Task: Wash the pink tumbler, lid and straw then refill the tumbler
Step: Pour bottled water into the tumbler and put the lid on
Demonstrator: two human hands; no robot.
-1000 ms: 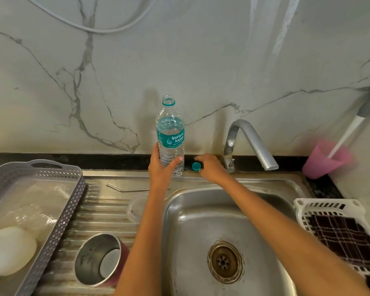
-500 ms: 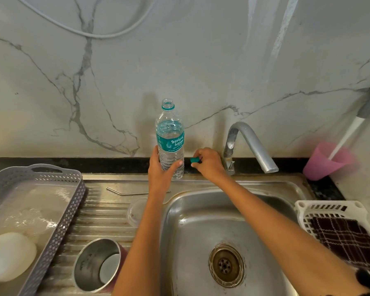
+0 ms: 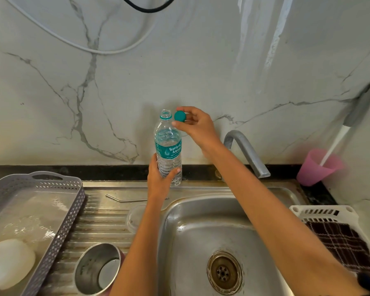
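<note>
Pink tumbler w/ steel inside (image 3: 98,269) is stood mouth-up, well below the left fingers (image 3: 152,165). Thin bent metal straw (image 3: 126,199) is laid left-right just below them. Clear plastic water bottle (image 3: 169,150), upright, part-filled, is gripped low by left hand (image 3: 158,184). Small teal cap (image 3: 179,116) is pinched by raised right hand (image 3: 198,126), beside bottle's open neck.

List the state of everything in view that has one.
Bottle: upright, uncapped, part full, gripped by left hand.
Cap: off, pinched by right hand beside bottle mouth.
Tumbler: open, lid off, on drainboard.
Lid: lying on drainboard.
Straw: lying on drainboard.
Tap: no water running.
</note>
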